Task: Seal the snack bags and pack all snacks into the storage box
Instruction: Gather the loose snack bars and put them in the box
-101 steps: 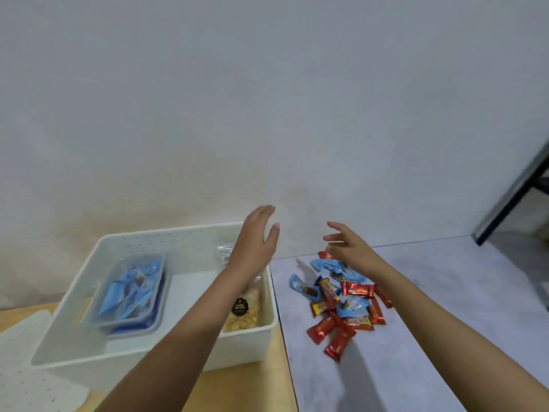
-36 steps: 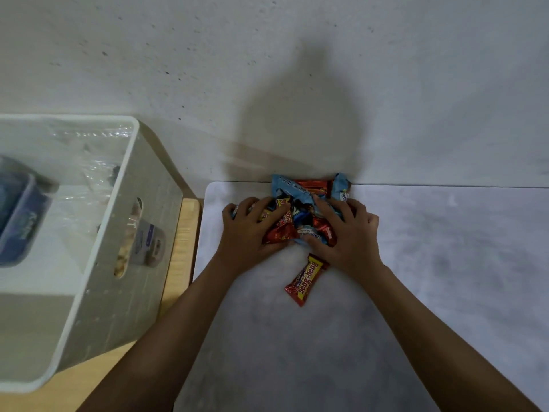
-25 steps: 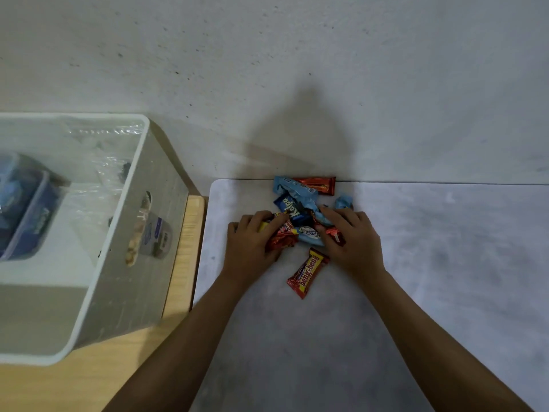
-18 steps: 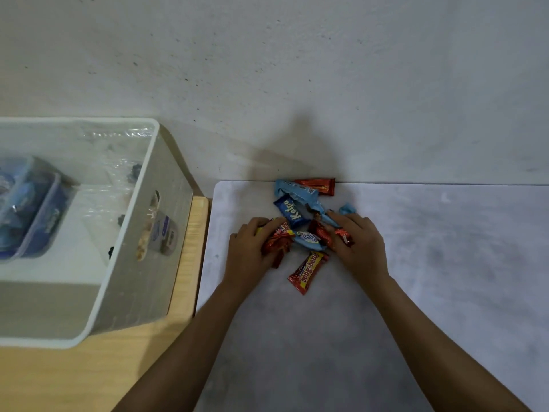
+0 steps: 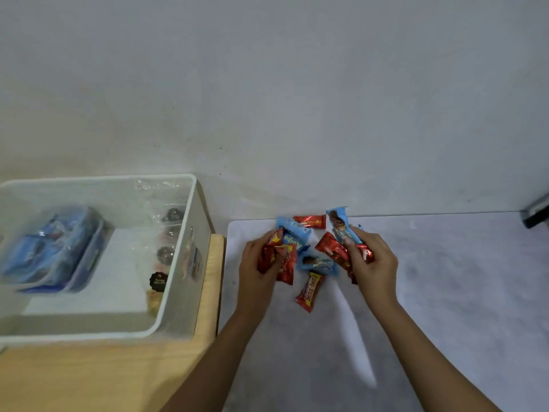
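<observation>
The storage box [image 5: 89,334], a rectangular tub of white translucent plastic with rounded corners and a rolled rim, is found at the left, standing on a pale wooden top [image 5: 89,379]. Within it, a clear rectangular container [image 5: 53,251] filled with blue packets is seen at the left side, and a crinkled clear bag [image 5: 166,251] of round snacks, bearing a round black label, is set against the right wall. To the right of the wooden top, a smooth mottled grey surface [image 5: 445,307] is butted against a matt white wall [image 5: 267,84]. The loose snacks are gathered at the far left of this grey surface, outside the box. The left hand [image 5: 255,272] is curled round a bunch of glossy red foil wrappers [image 5: 276,257]. A long blue packet [image 5: 340,226] with crimped ends is pinched by the right hand [image 5: 375,263], and crumpled red bars [image 5: 332,251] are held under the same fingers. Between the hands a small blue packet [image 5: 318,264] is noted. A red bar with yellow lettering [image 5: 310,291] lies nearest, apart from both hands. A flat red bar [image 5: 310,221] rests by the wall, and a pale blue packet [image 5: 292,233] lies just beside the left fingertips.
</observation>
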Action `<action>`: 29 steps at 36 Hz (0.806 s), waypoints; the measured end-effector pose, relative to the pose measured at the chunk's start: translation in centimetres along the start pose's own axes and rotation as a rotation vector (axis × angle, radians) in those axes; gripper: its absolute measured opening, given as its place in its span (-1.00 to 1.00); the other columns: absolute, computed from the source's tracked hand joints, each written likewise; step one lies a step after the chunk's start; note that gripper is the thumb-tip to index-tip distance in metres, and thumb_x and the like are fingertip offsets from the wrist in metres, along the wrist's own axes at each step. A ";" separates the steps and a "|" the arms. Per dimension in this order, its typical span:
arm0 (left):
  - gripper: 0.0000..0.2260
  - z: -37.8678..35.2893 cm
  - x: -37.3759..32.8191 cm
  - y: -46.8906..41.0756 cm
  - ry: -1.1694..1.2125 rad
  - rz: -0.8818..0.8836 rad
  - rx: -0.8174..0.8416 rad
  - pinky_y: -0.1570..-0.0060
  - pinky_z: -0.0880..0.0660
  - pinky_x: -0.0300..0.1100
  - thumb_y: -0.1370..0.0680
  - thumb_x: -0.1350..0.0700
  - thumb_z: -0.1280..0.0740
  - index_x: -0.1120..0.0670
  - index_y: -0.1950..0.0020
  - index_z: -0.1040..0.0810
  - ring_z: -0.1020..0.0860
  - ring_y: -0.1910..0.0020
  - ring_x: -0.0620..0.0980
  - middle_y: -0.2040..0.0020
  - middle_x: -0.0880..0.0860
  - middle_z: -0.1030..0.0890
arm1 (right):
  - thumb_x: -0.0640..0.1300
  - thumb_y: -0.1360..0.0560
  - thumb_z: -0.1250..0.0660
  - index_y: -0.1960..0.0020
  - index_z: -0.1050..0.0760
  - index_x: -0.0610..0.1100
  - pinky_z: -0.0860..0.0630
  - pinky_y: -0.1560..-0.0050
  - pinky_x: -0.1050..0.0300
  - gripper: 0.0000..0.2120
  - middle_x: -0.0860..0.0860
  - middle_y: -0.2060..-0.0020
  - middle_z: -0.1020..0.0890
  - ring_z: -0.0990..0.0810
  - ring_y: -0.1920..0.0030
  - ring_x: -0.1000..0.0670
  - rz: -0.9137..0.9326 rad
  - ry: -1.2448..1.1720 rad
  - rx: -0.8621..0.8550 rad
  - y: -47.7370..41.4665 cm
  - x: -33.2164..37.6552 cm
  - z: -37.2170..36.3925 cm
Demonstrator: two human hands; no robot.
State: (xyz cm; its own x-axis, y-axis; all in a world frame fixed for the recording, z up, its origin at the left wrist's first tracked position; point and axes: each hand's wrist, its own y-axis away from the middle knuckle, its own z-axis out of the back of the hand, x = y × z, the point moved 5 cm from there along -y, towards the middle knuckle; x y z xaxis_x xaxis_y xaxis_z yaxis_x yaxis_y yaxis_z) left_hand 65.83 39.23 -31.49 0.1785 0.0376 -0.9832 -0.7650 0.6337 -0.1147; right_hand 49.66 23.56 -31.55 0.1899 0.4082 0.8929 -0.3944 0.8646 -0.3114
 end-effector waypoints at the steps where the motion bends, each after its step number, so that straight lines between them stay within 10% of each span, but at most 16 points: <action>1: -0.63 0.4 -1.2 -0.1 0.015 -0.019 -0.003 -0.07 -0.51 -0.15 -0.49 0.11 -0.36 -0.34 -0.14 -0.47 -0.54 -0.11 -0.11 -0.09 -0.04 -0.55 | -0.03 -0.49 -0.34 -0.13 -0.56 0.13 -0.57 0.23 -0.05 -0.77 0.26 0.10 -0.57 -0.62 0.21 -0.08 0.018 -0.010 -0.014 -0.1 1.2 0.1; 9: -0.64 7.9 -9.3 0.1 0.133 -0.198 -0.024 -0.07 -0.46 -0.37 -0.49 0.18 -0.37 -0.23 -0.15 -0.51 -0.55 -0.09 -0.19 -0.08 -0.03 -0.52 | -0.28 -0.45 -0.40 -0.11 -0.59 -0.10 -0.42 0.04 0.46 -0.75 -0.01 0.09 -0.63 -0.56 0.06 0.26 0.237 -0.032 -0.001 1.3 12.6 -3.7; 14: -0.56 16.8 -10.8 0.2 0.153 -0.210 -0.026 -0.14 -0.51 -0.21 -0.50 0.25 -0.34 -0.30 -0.16 -0.50 -0.55 -0.13 -0.15 -0.14 -0.01 -0.51 | -0.17 -0.45 -0.35 -0.13 -0.59 -0.12 -0.48 0.04 0.33 -0.74 0.09 0.08 -0.62 -0.58 0.05 0.17 0.319 -0.055 0.055 4.0 18.6 -10.0; 21: -0.57 30.3 -8.9 -0.4 -0.052 -0.217 -0.106 -0.03 -0.41 -0.52 -0.50 0.22 -0.34 -0.29 -0.18 -0.42 -0.48 -0.06 -0.35 -0.09 -0.05 -0.47 | -0.14 -0.46 -0.38 -0.14 -0.56 0.01 -0.49 0.08 0.37 -0.74 0.16 0.08 -0.60 -0.57 0.05 0.18 0.341 -0.133 0.188 8.2 24.3 -20.9; 29: -0.67 38.7 -4.4 -0.1 -0.112 -0.054 -0.135 -0.19 -0.51 0.02 -0.50 0.06 -0.36 -0.35 -0.11 -0.44 -0.50 -0.14 -0.16 -0.14 -0.05 -0.48 | -0.19 -0.46 -0.41 -0.07 -0.52 0.24 -0.45 0.09 0.34 -0.65 0.29 0.13 -0.61 -0.55 0.05 0.19 0.221 -0.152 0.303 11.8 26.5 -29.5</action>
State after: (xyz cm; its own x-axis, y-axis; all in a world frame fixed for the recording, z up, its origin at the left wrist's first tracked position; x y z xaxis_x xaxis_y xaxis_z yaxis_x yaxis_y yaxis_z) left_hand 89.05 68.87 -21.66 0.2838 0.0971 -0.9540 -0.8274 0.5276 -0.1924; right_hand 76.56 53.24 -21.19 -0.0558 0.5071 0.8601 -0.6622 0.6259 -0.4120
